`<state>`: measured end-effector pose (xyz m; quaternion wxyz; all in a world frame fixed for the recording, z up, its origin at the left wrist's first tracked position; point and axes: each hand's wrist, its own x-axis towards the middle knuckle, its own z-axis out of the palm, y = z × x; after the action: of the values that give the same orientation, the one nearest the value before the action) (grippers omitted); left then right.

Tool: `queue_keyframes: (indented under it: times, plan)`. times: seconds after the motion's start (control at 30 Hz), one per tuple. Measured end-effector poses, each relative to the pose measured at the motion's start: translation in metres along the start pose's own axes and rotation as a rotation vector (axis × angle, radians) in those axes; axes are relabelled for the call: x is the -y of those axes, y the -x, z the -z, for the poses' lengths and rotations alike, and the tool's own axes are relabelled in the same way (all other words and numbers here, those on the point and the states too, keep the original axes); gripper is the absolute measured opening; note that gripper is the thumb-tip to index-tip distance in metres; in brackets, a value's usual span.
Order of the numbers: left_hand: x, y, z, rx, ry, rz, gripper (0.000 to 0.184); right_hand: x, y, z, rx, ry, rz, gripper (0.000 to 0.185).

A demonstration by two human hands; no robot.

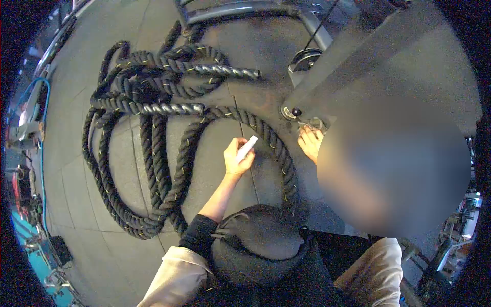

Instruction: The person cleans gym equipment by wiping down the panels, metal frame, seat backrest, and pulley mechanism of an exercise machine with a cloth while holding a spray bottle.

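My left hand (237, 159) is closed around a white, narrow, box-like object (247, 149), held above the floor mats. What kind of object it is, I cannot make out. Farther right, my right hand (310, 143) has its fingers bent over a crumpled greyish cloth (318, 123) at the foot of a gym machine's frame post (340, 71). Just beyond that cloth, a black round knob (296, 111) sits on the frame. A large blurred patch hides my right forearm and part of the right side.
A thick black battle rope (186, 148) lies in loops on the dark floor mats (71, 169), left and ahead. A cable pulley (307, 60) and a metal frame tube (240, 10) stand at the top. A blue hose (42, 153) runs along the left edge.
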<state>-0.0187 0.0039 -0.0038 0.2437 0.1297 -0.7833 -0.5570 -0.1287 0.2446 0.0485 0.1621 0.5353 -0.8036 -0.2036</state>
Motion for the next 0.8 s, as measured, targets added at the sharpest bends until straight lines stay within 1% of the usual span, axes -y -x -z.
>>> queue_keyframes:
  times: [0.03, 0.1, 0.17, 0.23, 0.33, 0.43, 0.47, 0.57, 0.63, 0.7, 0.73, 0.8]
  plan:
    - [0.0, 0.0, 0.0, -0.007, -0.005, -0.024, 0.021, -0.002, 0.008, 0.006, -0.039, -0.052, -0.023, 0.022]
    - [0.001, -0.001, 0.001, -0.015, -0.052, -0.084, 0.021, -0.003, 0.025, 0.008, -0.019, -0.027, 0.001, 0.022]
    - [-0.005, -0.002, 0.001, -0.015, -0.067, -0.044, 0.022, -0.001, 0.042, 0.007, 0.016, 0.008, 0.034, 0.022]
    - [0.002, -0.002, -0.001, -0.034, -0.131, -0.071, 0.019, -0.003, 0.055, 0.007, -0.013, 0.003, 0.068, 0.022]
    - [0.004, -0.001, -0.003, -0.045, -0.099, -0.081, 0.018, -0.007, 0.07, 0.005, -0.046, 0.018, 0.123, 0.022]
    - [0.0, -0.001, -0.003, -0.029, -0.012, 0.011, 0.018, -0.008, 0.085, -0.002, -0.054, 0.02, 0.162, 0.021]
    - [0.001, 0.0, -0.002, -0.036, -0.037, -0.011, 0.018, -0.008, 0.093, -0.006, -0.052, 0.017, 0.173, 0.02]
    - [0.004, -0.001, -0.003, -0.049, -0.093, -0.07, 0.018, -0.015, 0.133, -0.039, 0.536, -0.12, 0.026, 0.018]
    - [0.003, -0.001, -0.005, -0.047, -0.111, -0.098, 0.018, -0.053, 0.171, -0.056, 0.617, 0.046, -0.194, 0.016]
    - [-0.002, 0.0, -0.007, -0.024, -0.091, -0.053, 0.018, -0.085, 0.197, -0.038, 0.502, 0.089, -0.456, 0.024]
    - [-0.004, 0.0, -0.008, -0.007, -0.078, -0.037, 0.018, -0.088, 0.196, -0.03, 0.399, -0.076, -0.783, 0.028]
    - [-0.004, -0.001, -0.009, -0.025, -0.094, -0.094, 0.019, -0.095, 0.193, -0.019, 0.148, -0.408, -1.419, 0.036]
